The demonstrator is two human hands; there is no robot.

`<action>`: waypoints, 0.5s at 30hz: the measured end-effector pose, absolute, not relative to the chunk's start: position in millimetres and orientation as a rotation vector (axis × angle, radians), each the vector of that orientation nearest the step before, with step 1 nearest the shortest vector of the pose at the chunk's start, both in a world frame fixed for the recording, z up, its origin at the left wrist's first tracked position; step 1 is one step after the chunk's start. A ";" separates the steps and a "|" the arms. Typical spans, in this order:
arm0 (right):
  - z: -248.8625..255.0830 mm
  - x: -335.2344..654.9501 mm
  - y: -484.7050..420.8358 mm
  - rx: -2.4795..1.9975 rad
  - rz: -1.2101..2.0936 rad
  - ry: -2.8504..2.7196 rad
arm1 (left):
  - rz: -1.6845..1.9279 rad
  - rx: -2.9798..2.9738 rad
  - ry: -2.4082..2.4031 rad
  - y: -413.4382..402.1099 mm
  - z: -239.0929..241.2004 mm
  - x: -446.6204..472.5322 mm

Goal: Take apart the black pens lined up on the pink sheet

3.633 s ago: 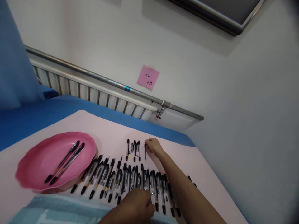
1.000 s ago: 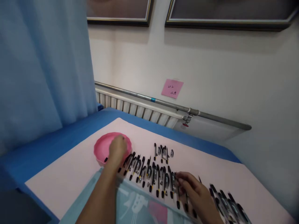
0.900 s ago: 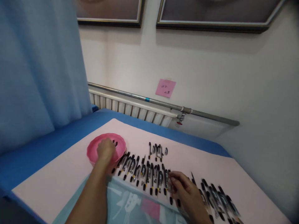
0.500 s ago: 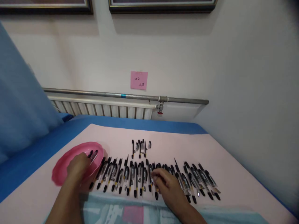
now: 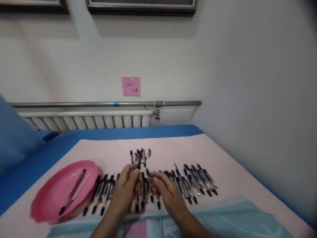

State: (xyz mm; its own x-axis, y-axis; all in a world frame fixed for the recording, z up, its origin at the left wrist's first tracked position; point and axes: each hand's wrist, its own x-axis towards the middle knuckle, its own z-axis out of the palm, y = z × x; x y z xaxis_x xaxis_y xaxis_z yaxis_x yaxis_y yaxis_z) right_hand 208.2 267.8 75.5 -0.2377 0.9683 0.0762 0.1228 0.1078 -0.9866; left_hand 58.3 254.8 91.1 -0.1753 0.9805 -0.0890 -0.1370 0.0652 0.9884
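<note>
My left hand [image 5: 127,186] and my right hand [image 5: 167,191] meet over the middle of a long row of black pens [image 5: 195,180] lying on a pink sheet [image 5: 235,175]. Both hands are curled, fingertips close together, and seem to pinch one pen between them; motion blur hides its details. A pink bowl [image 5: 56,185] at the left holds two pens [image 5: 74,190]. Just beyond my hands lies a small group of pen parts [image 5: 140,154].
A teal cloth [image 5: 223,221] covers the near edge. The pink sheet lies on a blue surface [image 5: 123,132]. Behind stand a white radiator [image 5: 86,120], a metal pipe [image 5: 173,103] and a wall with a pink sticky note [image 5: 131,86]. A blue curtain [image 5: 12,142] hangs at left.
My left hand has left the pink bowl and moved right to meet my right hand over the pen row. The view has swung left, so the bowl and pens sit further left.
</note>
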 end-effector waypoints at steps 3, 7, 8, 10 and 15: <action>78.3 206.3 264.4 -1.077 1.265 -1.342 | 1.141 0.837 0.992 241.3 81.8 106.0; 69.5 202.2 261.3 -1.115 1.286 -1.185 | 1.098 0.833 1.013 236.2 74.1 118.5; 66.8 200.8 261.1 -1.144 1.273 -1.166 | 1.106 0.863 1.033 237.3 72.6 116.8; 63.8 198.0 261.4 -1.205 1.246 -1.143 | 1.134 0.956 1.069 239.9 70.2 113.0; 80.0 192.8 261.5 -1.356 1.264 -1.082 | 1.185 1.287 1.326 239.6 69.7 113.6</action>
